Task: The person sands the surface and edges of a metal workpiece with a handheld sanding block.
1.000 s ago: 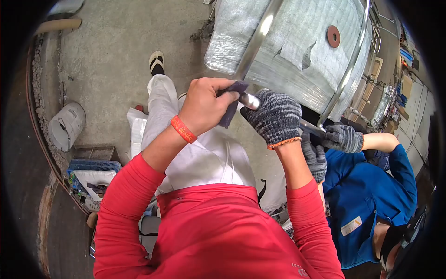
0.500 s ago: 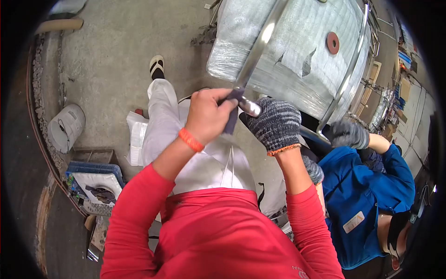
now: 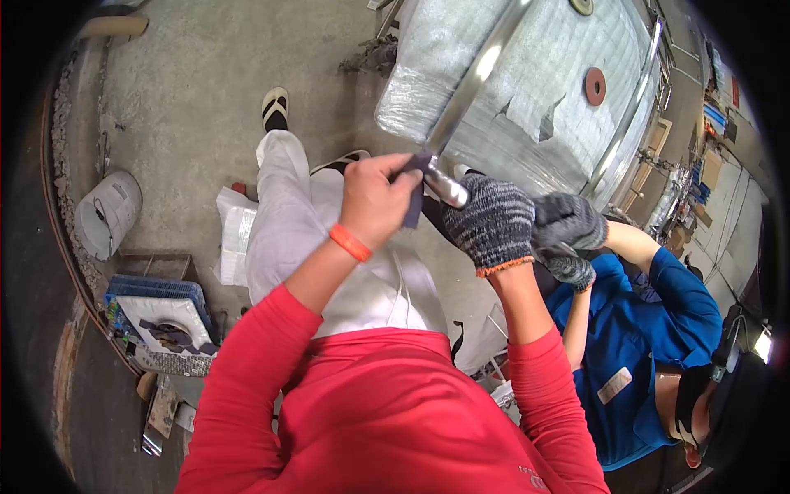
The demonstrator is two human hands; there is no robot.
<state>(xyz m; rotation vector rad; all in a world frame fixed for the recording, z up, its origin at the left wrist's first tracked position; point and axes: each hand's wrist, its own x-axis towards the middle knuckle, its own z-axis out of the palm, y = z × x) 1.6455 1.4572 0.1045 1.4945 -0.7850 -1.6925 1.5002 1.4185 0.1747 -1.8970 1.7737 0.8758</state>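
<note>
My bare left hand point(image 3: 374, 198), with an orange wristband, pinches a dark strip of cloth-like material point(image 3: 415, 193). This strip lies against a shiny metal tube point(image 3: 465, 95) near its bend. In a grey knitted glove with orange trim, my right hand point(image 3: 491, 221) is closed around the tube's bent end, its fingertips hidden. The tube runs up and away over a bulky bundle in clear wrap point(image 3: 420, 95). Just right of my glove are a co-worker's gloved hands point(image 3: 568, 235); what they hold is hidden.
A red-brown disc point(image 3: 595, 86) and a greenish disc point(image 3: 582, 6) lie on the wrapped bundle. The co-worker in blue point(image 3: 650, 329) is close on my right. To my left stand a white bucket point(image 3: 109, 216) and a stack of blue-edged panels point(image 3: 160, 317).
The co-worker's hands have moved left, close beside my right glove, away from the far tube. My hands stay at the bend with the dark strip, and the view has shifted slightly.
</note>
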